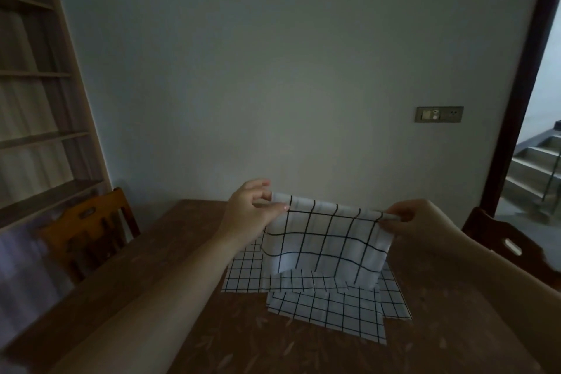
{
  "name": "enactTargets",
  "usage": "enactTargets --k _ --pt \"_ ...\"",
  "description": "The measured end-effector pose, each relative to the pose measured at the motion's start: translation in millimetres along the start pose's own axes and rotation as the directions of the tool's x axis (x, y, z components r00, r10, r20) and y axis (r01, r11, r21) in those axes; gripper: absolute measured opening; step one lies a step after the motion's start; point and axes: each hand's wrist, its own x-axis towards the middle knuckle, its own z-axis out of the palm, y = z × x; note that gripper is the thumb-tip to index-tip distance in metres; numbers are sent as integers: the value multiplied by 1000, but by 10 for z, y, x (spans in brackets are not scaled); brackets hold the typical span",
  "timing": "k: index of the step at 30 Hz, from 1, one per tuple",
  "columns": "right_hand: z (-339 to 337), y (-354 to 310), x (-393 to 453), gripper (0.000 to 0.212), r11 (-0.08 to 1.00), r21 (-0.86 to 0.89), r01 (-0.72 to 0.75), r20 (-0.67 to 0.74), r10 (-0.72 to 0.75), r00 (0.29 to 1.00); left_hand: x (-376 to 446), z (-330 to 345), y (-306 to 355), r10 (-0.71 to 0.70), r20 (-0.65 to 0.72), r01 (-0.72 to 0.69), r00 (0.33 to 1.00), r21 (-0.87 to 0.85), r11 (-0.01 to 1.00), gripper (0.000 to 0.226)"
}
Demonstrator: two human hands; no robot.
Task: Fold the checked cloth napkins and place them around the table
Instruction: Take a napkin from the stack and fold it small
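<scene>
Pinching raised napkin (326, 240) corners — both hands, left (252, 212), right (422, 222); napkin pile (328, 310) beneath, chairs (88, 231) flanking table (145, 297).

A home dining room. A wooden table (145, 276) stands against a plain wall (273, 70) with chairs (88, 231) at either side, built-in shelves (36, 106) on the left and a switch plate (439, 114). A doorway (534, 130) on the right opens onto stairs (534, 167).

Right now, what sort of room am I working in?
Probably a home dining room: a wooden table with wooden chairs on either side, empty built-in shelves along one wall, and stairs through the doorway.
</scene>
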Motion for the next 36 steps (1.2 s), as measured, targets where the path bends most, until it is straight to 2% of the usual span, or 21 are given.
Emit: enactTargets --k 1,3,4,5,6,7,9,11,13,16,19,20,23,25,28,33,36 --pt "-15 -36 4 14 993 -116 23 73 -15 997 -15 7 66 31 24 -30 999 -45 999 7" --pt "47 -218 6 18 937 -309 165 191 -109 976 -48 50 204 104 81 -97 991 -79 992 6" --pt "108 -347 3 32 926 -303 225 205 -167 964 -44 92 259 140 99 -133 985 -70 989 9" --pt "171 -504 1 47 943 -223 248 187 -208 960 -31 138 293 160 111 -153 981 -68 986 11" --pt "235 -641 9 48 962 -101 252 153 -235 960 -24 174 329 171 127 -162 977 -82 983 12" --pt "296 -764 16 36 961 5 278 129 -276 953 -22 199 361 179 142 -168 974 -90 982 14" --pt "348 -882 45 11 938 89 335 87 -342 936 -21 184 365 177 169 -167 970 -72 983 24" --pt "336 -846 69 19 923 179 341 80 -359 930 -53 76 340 165 214 -158 963 -49 986 24" --pt "285 -752 82 19 914 289 285 70 -317 946 -90 -50 290 135 246 -143 960 16 990 21" --pt "257 -694 75 28 900 297 321 47 -349 936 -149 -147 221 141 255 -160 957 55 986 10" --pt "222 -837 -7 35 879 330 344 107 -397 912 -168 -162 250 133 243 -158 961 86 984 10" --pt "220 -869 -13 36 876 285 388 91 -428 899 -167 -165 274 130 243 -158 961 99 983 11" --pt "227 -936 13 16 849 12 527 51 -527 848 -151 -190 327 141 238 -173 961 117 978 10" --pt "220 -936 34 13 852 -51 521 43 -520 853 -157 -225 345 161 224 -191 961 118 975 12" --pt "145 -922 37 16 878 -11 478 36 -478 878 -174 -308 324 139 210 -167 968 124 978 12" --pt "44 -865 -35 7 927 88 365 35 -369 929 -236 -437 258 101 166 -128 981 157 979 13" --pt "41 -842 -58 7 939 113 325 -6 -326 945 -240 -427 241 91 88 -97 992 58 994 10"
